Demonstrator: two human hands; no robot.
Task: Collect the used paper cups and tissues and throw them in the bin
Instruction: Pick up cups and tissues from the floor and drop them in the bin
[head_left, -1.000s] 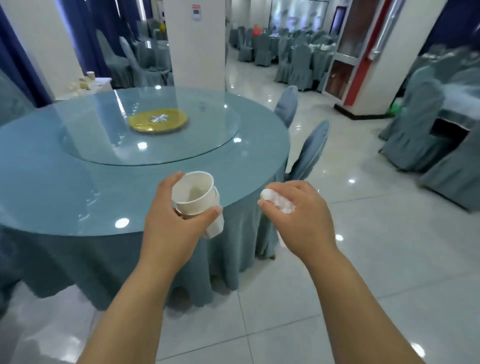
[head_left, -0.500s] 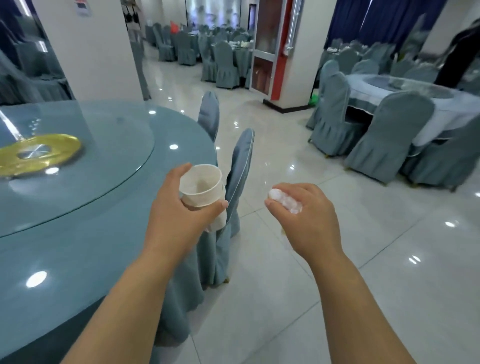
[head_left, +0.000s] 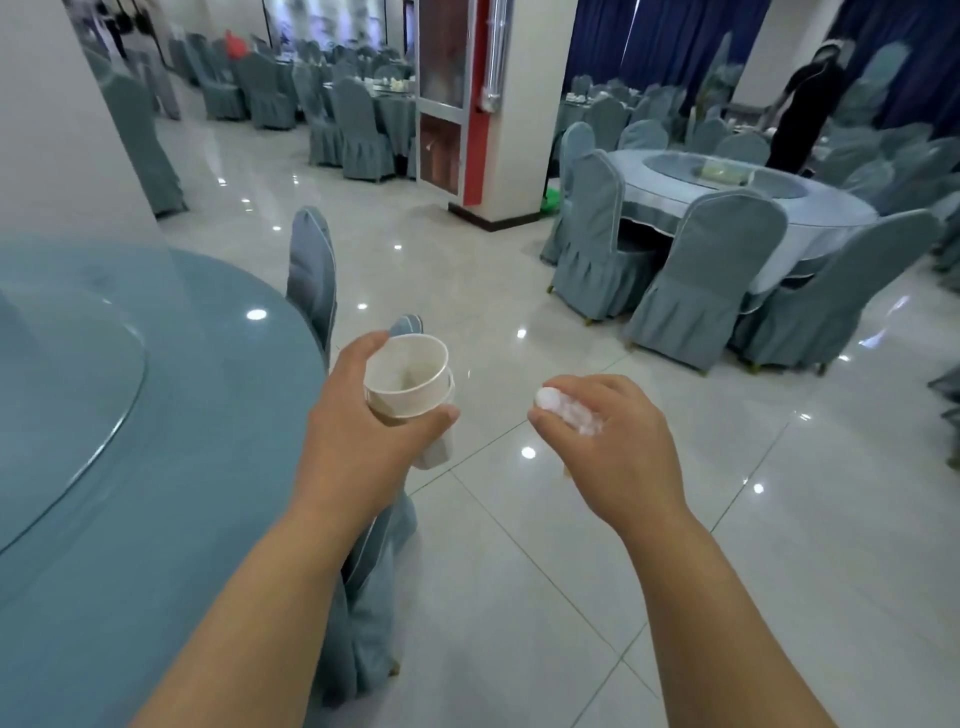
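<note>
My left hand grips a stack of white paper cups, nested and tilted with the open mouth facing up and toward me. My right hand is curled round a crumpled white tissue, which pokes out between thumb and fingers. Both hands are held out in front of me over the tiled floor, about a hand's width apart. No bin is in view.
A round blue table with a glass turntable fills the left, with covered chairs at its edge. Another round table ringed by chairs stands at right. A pillar with a red cabinet rises ahead. A person stands far right.
The view has swung to the right, away from the blue table toward the open floor and the other table. Both hands keep the same hold on the cups and the tissue.
</note>
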